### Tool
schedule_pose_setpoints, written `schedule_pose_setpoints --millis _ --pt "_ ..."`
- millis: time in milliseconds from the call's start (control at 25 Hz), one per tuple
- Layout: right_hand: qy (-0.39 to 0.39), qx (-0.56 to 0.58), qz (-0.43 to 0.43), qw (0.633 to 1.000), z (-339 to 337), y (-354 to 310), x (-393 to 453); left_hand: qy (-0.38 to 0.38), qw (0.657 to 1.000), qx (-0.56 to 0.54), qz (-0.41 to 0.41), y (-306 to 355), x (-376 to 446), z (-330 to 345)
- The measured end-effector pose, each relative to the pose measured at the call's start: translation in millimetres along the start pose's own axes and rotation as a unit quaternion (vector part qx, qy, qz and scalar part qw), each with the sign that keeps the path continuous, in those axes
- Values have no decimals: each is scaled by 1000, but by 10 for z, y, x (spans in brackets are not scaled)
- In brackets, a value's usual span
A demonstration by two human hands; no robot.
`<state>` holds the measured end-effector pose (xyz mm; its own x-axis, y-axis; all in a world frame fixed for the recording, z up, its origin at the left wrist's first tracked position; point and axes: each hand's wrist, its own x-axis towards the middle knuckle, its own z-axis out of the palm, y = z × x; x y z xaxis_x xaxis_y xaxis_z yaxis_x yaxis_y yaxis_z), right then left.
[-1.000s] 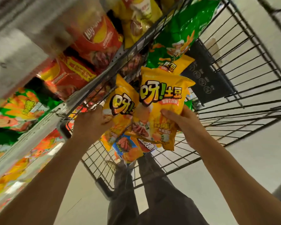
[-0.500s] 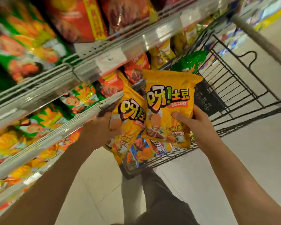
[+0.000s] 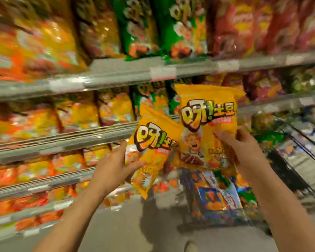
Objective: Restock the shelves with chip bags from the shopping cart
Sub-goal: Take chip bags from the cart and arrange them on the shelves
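Observation:
My left hand (image 3: 115, 166) grips the lower part of a yellow chip bag (image 3: 153, 142), tilted to the right. In my right hand (image 3: 242, 148) is a second, larger-looking yellow chip bag (image 3: 205, 117), held upright by its lower right side and overlapping the first. Both bags hang in front of the shelves (image 3: 116, 77), which are packed with orange, green and red bags. The black wire shopping cart (image 3: 295, 160) stands at the right, with blue and green bags (image 3: 218, 193) in it below my right hand. The view is blurred.
Several grey shelf rails with price tags run across the left and top. Grey floor lies below, with a shoe tip (image 3: 190, 246) at the bottom. The cart's handle end is at the far right.
Both hands have lifted the two yellow bags up out of the cart area. The view has swung up and left, from the cart toward the shelf fronts.

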<state>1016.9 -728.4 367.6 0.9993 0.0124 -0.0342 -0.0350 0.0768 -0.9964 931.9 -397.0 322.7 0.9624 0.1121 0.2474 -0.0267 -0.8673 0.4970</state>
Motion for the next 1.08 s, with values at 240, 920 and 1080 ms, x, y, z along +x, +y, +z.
schedule_pose_setpoints --millis 240,920,1080 --pt "-96 40 -90 991 979 -722 31 184 980 17 -70 -347 -499 -1213" --pt "-126 -25 -131 983 2330 -1467 893 302 942 32 -146 -667 21 -2197" --pt "-128 -14 -130 983 2657 -1503 1342 273 951 -24 -142 -675 464 -2129"
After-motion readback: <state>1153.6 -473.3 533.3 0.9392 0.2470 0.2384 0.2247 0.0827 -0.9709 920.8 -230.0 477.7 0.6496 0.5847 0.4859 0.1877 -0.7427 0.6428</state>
